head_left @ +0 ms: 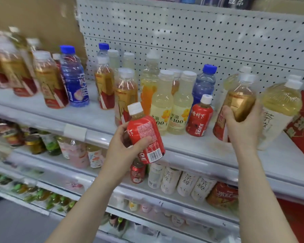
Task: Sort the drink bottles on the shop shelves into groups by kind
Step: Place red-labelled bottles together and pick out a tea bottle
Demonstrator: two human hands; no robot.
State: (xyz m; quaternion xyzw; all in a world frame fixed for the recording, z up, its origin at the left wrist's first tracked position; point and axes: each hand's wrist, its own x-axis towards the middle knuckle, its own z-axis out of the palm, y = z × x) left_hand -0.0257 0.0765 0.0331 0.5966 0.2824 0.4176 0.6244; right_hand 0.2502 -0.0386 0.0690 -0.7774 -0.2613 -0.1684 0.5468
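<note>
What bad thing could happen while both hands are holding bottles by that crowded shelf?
1. The left hand holds the small red juice bottle tilted, out past the shelf edge; a slip might drop it onto the red can below.
2. The right hand tips the amber tea bottle close beside the big pale yellow bottle, which it could knock over.
3. Both hands are full, so neither could catch a toppling bottle.

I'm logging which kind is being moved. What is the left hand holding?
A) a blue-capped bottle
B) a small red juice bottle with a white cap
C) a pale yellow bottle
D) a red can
B: the left hand grips the small red juice bottle, tilted, its white cap uppermost.
</note>
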